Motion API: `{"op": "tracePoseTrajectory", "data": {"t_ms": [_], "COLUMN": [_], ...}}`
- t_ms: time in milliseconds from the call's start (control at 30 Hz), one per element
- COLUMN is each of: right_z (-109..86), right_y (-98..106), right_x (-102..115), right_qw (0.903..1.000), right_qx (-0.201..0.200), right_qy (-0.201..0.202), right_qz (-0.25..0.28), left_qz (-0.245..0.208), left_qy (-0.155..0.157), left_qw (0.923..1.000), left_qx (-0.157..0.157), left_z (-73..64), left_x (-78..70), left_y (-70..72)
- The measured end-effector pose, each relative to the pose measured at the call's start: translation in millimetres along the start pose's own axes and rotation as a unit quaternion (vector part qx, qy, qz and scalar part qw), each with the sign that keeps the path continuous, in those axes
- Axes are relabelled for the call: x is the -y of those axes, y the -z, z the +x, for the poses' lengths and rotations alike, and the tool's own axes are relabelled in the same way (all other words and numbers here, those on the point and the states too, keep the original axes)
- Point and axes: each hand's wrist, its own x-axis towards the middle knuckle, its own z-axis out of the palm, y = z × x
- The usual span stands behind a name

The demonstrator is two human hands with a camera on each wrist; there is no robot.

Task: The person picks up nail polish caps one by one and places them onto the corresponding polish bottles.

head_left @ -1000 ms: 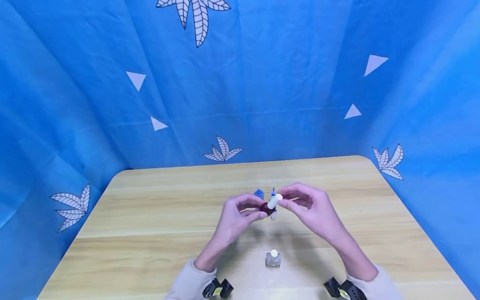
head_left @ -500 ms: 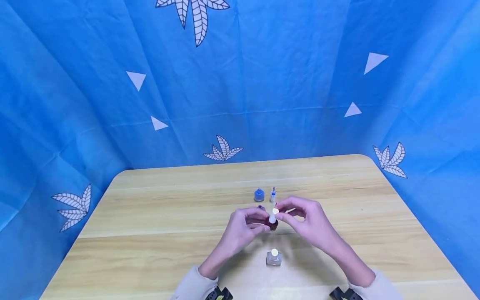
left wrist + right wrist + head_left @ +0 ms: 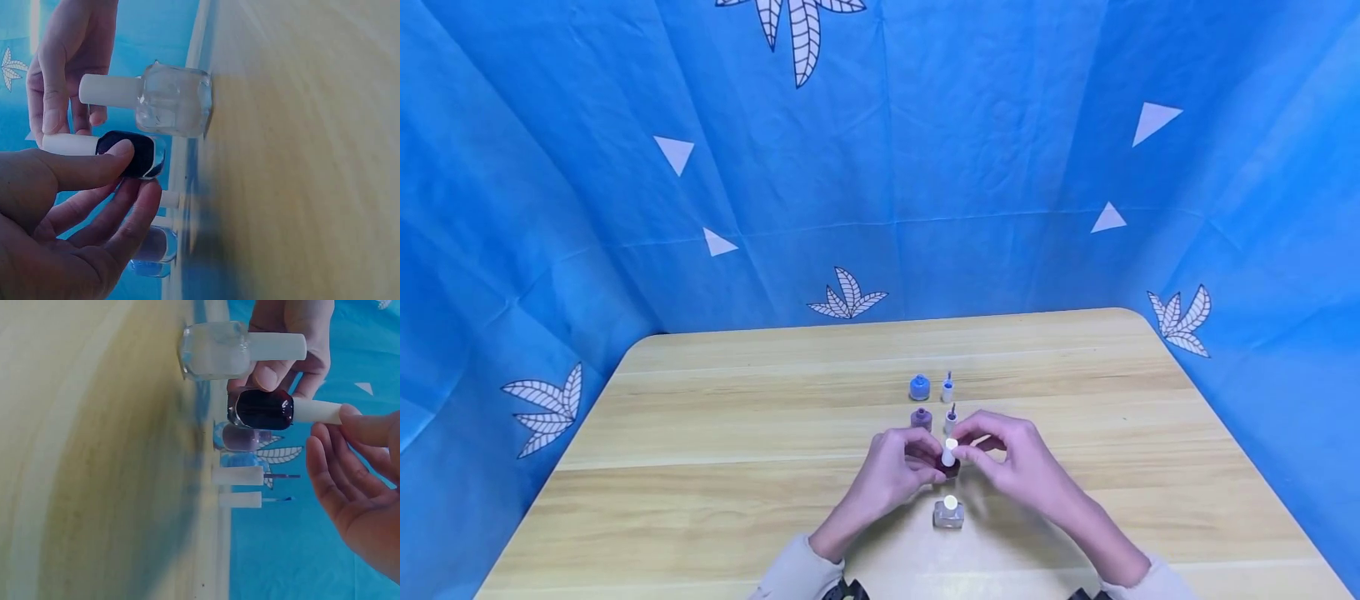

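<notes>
Between both hands is a dark red nail polish bottle (image 3: 262,409), upright with its white cap (image 3: 315,411) on. My left hand (image 3: 895,471) grips the glass body between thumb and fingers. From the right, my right hand (image 3: 1011,454) pinches the cap with thumb and fingertips. In the right wrist view the bottle's base appears slightly above the tabletop. Nearer to me stands a capped clear nail polish bottle (image 3: 948,515), touched by neither hand.
Beyond the hands, an uncapped blue bottle (image 3: 919,389) and an uncapped purple bottle (image 3: 921,420) stand on the wooden table (image 3: 700,433). To their right, two white brush caps (image 3: 947,393) stand brush up. A blue curtain (image 3: 985,167) hangs behind.
Both hands have moved toward me and lower with the dark red bottle, which has gone from tilted to upright. The purple bottle and its brush cap have come into sight behind them.
</notes>
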Motion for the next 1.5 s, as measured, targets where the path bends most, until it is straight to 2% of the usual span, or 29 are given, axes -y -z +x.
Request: {"op": "tracePoseTrajectory", "data": {"t_ms": [200, 500, 1067, 1267, 1500], "right_z": [-2.6, -6.3, -8.4, -6.5, -1.4], "right_y": [-3.7, -4.2, 2.0, 9.3, 22.1], "right_x": [-4.1, -4.0, -0.4, 1.5, 0.8], "right_qw": [0.9995, 0.9988, 0.9972, 0.9978, 0.9997], "right_qx": [0.023, 0.045, 0.070, 0.063, 0.016], "right_qy": [0.015, -0.013, -0.026, -0.019, -0.012], "right_qz": [-0.012, -0.009, 0.008, 0.005, -0.015], "left_qz": [0.012, 0.049, 0.057, 0.060, 0.038], "left_qy": [0.017, 0.000, -0.013, 0.008, 0.044], "left_qw": [0.9998, 0.9988, 0.9979, 0.9975, 0.9979], "left_qx": [-0.001, 0.006, 0.025, 0.036, 0.028], "left_z": [-0.7, -1.2, -3.3, -2.2, 2.2], "left_x": [4.6, 10.2, 7.1, 5.5, 4.0], "left_y": [-1.5, -3.4, -2.4, 6.6, 28.5]}}
